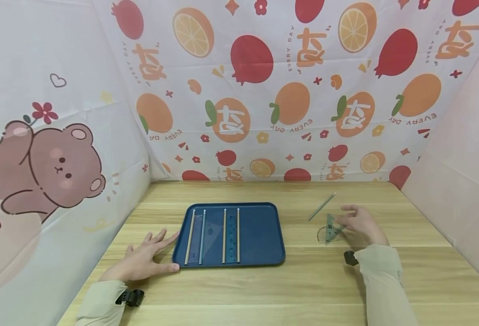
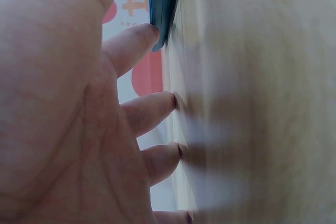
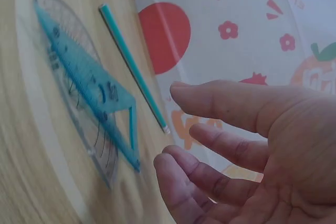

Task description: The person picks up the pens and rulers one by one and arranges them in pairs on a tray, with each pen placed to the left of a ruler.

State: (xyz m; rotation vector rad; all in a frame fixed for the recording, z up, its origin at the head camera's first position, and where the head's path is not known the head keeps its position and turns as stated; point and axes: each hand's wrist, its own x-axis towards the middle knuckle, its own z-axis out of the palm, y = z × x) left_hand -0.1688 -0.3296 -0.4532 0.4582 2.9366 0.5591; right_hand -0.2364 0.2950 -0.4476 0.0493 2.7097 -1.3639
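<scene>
My left hand (image 1: 143, 260) is spread on the table, its thumb and index finger touching the left edge of a dark blue tray (image 1: 263, 235). The left wrist view shows a fingertip against the tray's rim (image 2: 167, 3). Over to the right, my right hand (image 1: 361, 224) hovers beside a blue-green set square (image 3: 94, 80) with its fingers loosely bent. A gap shows between those fingers and the set square in the right wrist view. The set square lies over a clear protractor (image 3: 71, 11). Behind them lies a green pencil (image 3: 131, 66) with a white end.
Inside the tray lie several pencils (image 1: 225, 235), a clear ruler (image 1: 196, 237), a clear set square (image 1: 212, 237) and a blue ruler (image 1: 231, 237). Printed cloth walls (image 1: 251, 113) enclose the wooden table (image 1: 263, 294) at the back and sides.
</scene>
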